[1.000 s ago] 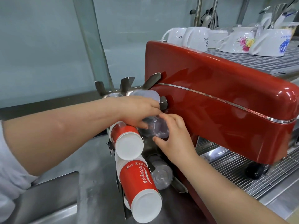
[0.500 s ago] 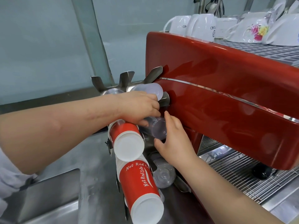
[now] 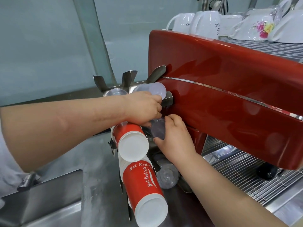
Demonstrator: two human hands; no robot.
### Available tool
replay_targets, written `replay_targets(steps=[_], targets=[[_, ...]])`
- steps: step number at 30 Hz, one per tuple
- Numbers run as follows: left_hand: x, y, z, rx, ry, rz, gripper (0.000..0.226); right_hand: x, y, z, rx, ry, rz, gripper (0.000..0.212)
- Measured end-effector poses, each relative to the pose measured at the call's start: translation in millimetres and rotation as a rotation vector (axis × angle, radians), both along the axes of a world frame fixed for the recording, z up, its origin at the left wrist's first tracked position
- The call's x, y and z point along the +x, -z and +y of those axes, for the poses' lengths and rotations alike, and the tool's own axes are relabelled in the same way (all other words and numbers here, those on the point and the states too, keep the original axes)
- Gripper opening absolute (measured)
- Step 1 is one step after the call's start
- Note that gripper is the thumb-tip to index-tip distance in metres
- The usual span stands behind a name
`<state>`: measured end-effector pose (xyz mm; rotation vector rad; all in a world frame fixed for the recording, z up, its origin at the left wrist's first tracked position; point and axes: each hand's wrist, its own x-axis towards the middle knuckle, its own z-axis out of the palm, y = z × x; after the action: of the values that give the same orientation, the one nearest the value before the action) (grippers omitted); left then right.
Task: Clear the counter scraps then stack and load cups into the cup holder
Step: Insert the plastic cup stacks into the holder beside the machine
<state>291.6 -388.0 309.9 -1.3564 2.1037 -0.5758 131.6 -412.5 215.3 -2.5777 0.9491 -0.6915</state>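
A metal cup holder [image 3: 127, 78] stands beside the red espresso machine, its slots holding cups on their sides. A clear plastic cup stack [image 3: 158, 131] sticks out of a middle slot. My left hand [image 3: 142, 108] grips its upper side from above; my right hand [image 3: 175, 140] cups its base and lower side. Two red paper cup stacks [image 3: 131, 141] [image 3: 144, 190] lie in the left slots. Another clear stack [image 3: 166, 176] sits in the lower right slot, and a frosted cup stack [image 3: 152, 90] at the top.
The red espresso machine [image 3: 229, 95] rises close on the right, with white mugs [image 3: 206, 23] on its top grate and a drip grille [image 3: 246, 174] below. A steel sink [image 3: 41, 205] lies at lower left. A glass partition stands behind the holder.
The view has tilted slightly. Both hands stay on the clear cup stack; my right hand has slid a little further onto its base, pressing it into the slot.
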Motion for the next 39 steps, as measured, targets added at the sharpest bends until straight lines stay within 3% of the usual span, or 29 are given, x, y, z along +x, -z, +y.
replay_targets(steps=[10, 32, 35, 39], targets=[[-6.7, 0.0, -1.0, 0.003, -0.064, -0.091, 0.049, 11.5, -13.7, -4.3, -0.060, 0.008, 0.174, 0.065], [-11.7, 0.0, 6.5, 0.013, -0.099, -0.108, 0.040, 9.4, -15.3, -3.3, -0.034, -0.020, 0.206, 0.070], [-11.8, -1.2, 6.7, 0.019, -0.099, -0.088, 0.038, 7.9, -18.0, -3.3, -0.008, -0.025, 0.204, 0.070], [-6.2, -9.5, 12.5, 0.049, -0.121, 0.072, 0.035, 4.5, -25.1, -4.9, 0.034, -0.045, 0.216, 0.052]])
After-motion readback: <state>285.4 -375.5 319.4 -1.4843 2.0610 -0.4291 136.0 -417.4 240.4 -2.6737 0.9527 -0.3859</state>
